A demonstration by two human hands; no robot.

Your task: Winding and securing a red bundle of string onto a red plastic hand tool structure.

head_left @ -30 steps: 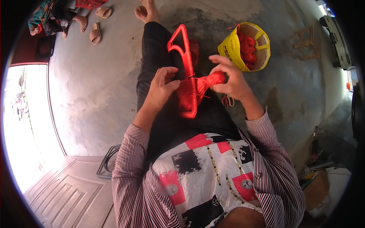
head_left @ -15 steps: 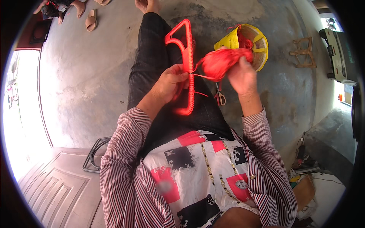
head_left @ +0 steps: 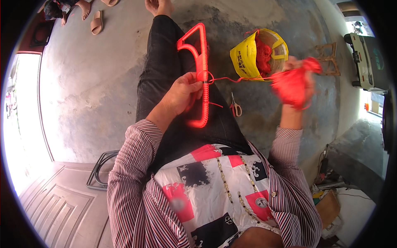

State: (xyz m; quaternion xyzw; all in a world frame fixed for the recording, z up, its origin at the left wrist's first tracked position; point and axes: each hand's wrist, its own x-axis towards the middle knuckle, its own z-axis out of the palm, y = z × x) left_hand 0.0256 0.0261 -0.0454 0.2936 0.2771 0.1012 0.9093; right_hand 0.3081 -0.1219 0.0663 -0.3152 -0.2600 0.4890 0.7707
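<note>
A red frame (head_left: pixel 204 53), wound with cord along its long side, stands over my lap. My left hand (head_left: pixel 185 93) is closed on that side, around its middle. Out to the right, my right hand (head_left: pixel 308 84) grips a bundle of red cord (head_left: pixel 289 86), somewhat smeared by motion. A single red strand (head_left: pixel 240 79) stretches from the bundle to the frame, with a small loop beside the left fingers. Below that loop a short loose cord end (head_left: pixel 216 104) sticks out from the frame.
A yellow bag-like container (head_left: pixel 244 58) holding more red cord stands on the floor at right. Scissors (head_left: pixel 235 106) lie near my right leg. Farther right is a small wooden frame (head_left: pixel 328 60). Slippers (head_left: pixel 96 22) and another person's foot (head_left: pixel 85 10) show at upper left.
My right hand has carried the cord bundle to the right, past the yellow container, drawing the strand out long. The left hand keeps its hold on the frame.
</note>
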